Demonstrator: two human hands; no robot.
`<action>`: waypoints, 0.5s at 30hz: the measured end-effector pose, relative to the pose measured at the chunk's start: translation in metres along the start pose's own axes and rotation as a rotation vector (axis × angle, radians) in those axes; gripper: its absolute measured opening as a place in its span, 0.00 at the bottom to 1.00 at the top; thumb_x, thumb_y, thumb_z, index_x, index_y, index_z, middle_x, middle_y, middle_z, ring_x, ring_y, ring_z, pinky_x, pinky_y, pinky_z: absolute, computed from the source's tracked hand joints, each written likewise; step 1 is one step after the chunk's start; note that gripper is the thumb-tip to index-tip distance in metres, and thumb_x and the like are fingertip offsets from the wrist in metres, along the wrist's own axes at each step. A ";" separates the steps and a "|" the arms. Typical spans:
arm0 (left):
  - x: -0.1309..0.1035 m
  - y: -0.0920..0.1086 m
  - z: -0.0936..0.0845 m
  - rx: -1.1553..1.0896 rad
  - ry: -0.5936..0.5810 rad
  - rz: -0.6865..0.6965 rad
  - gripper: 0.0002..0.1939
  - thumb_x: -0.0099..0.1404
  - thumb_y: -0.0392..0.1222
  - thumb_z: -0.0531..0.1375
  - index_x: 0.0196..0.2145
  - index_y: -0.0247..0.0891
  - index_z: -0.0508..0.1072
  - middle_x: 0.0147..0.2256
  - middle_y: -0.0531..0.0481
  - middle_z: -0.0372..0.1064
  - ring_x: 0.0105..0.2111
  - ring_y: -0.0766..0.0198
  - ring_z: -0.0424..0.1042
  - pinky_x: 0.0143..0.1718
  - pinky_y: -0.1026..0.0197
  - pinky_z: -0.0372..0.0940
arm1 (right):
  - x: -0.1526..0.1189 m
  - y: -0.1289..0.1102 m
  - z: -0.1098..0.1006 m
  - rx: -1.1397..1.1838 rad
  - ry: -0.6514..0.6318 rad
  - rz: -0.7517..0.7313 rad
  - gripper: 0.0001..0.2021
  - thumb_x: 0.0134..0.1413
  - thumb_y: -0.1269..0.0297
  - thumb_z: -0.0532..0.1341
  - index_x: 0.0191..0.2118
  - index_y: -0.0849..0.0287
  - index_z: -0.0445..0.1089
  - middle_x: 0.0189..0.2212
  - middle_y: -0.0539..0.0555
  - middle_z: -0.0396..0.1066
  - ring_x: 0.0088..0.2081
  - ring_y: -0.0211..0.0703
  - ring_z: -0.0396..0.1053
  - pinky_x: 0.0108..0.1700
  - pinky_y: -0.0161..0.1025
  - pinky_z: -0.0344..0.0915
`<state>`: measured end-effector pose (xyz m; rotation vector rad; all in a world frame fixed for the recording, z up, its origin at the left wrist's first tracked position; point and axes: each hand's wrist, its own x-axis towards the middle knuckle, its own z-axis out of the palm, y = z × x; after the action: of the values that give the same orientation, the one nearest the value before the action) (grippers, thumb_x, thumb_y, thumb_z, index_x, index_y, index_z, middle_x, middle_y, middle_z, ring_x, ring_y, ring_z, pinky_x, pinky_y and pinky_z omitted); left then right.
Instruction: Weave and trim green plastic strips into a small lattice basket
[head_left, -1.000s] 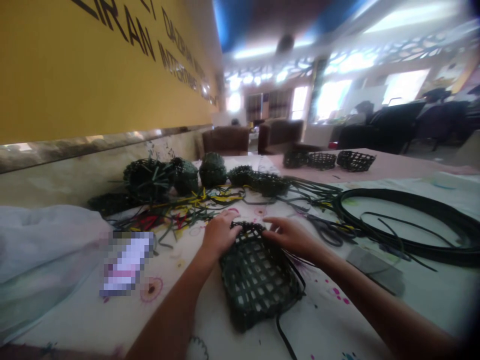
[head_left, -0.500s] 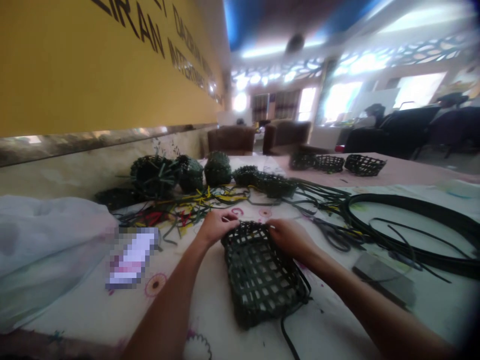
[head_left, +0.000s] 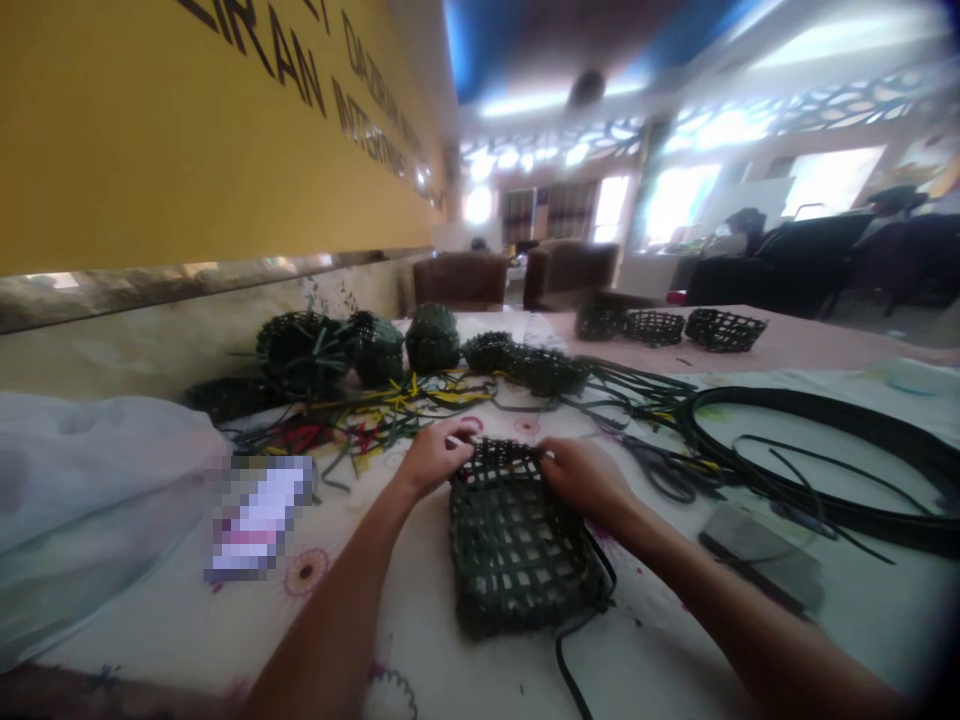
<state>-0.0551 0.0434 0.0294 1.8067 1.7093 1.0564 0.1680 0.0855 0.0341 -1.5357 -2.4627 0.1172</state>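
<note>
A dark green woven basket (head_left: 517, 550) lies on the white patterned tablecloth (head_left: 187, 640) in front of me, with a loose dark strip trailing from its near corner. My left hand (head_left: 433, 456) pinches the far left rim of the basket. My right hand (head_left: 583, 476) grips the far right rim. Both hands hold the far edge of the basket, fingers curled over the weave.
Several finished green baskets (head_left: 427, 340) and a tangle of green, yellow and red strips (head_left: 360, 420) lie behind. More baskets (head_left: 724, 328) sit on a far pink table. Coiled dark strip (head_left: 825, 450), scissors (head_left: 671, 470) and a grey block (head_left: 761, 558) lie right. White cloth (head_left: 82, 500) bunches left.
Both hands have closed in on the basket's far rim, from resting beside it to gripping it. The basket has shifted slightly; the view has moved a little.
</note>
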 end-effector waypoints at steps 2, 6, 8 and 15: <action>-0.001 -0.001 0.003 0.052 0.007 0.023 0.16 0.58 0.36 0.59 0.44 0.37 0.78 0.42 0.48 0.77 0.33 0.64 0.76 0.38 0.64 0.70 | 0.000 -0.001 0.001 0.004 0.003 0.005 0.15 0.57 0.69 0.52 0.38 0.58 0.78 0.36 0.58 0.79 0.37 0.47 0.74 0.31 0.38 0.52; -0.001 -0.003 0.009 0.191 0.041 0.042 0.13 0.55 0.33 0.59 0.37 0.38 0.79 0.38 0.51 0.78 0.33 0.65 0.76 0.37 0.65 0.69 | -0.001 -0.002 0.002 0.016 0.009 0.023 0.16 0.58 0.69 0.51 0.36 0.59 0.77 0.35 0.58 0.79 0.36 0.46 0.74 0.30 0.37 0.52; -0.001 -0.003 0.011 0.226 0.060 0.048 0.13 0.53 0.32 0.58 0.35 0.39 0.79 0.36 0.51 0.78 0.34 0.64 0.75 0.37 0.65 0.67 | -0.002 -0.003 0.003 0.022 0.015 0.035 0.16 0.58 0.68 0.51 0.36 0.59 0.77 0.35 0.59 0.79 0.36 0.46 0.74 0.30 0.37 0.52; -0.002 0.006 0.016 0.371 0.107 0.067 0.07 0.57 0.36 0.58 0.30 0.40 0.77 0.33 0.50 0.76 0.35 0.60 0.73 0.37 0.62 0.62 | -0.001 -0.005 0.002 0.031 0.019 0.023 0.16 0.59 0.68 0.52 0.40 0.57 0.78 0.36 0.58 0.79 0.38 0.47 0.75 0.32 0.37 0.56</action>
<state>-0.0392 0.0435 0.0237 2.0745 2.0296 0.9222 0.1639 0.0826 0.0324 -1.5448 -2.4177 0.1435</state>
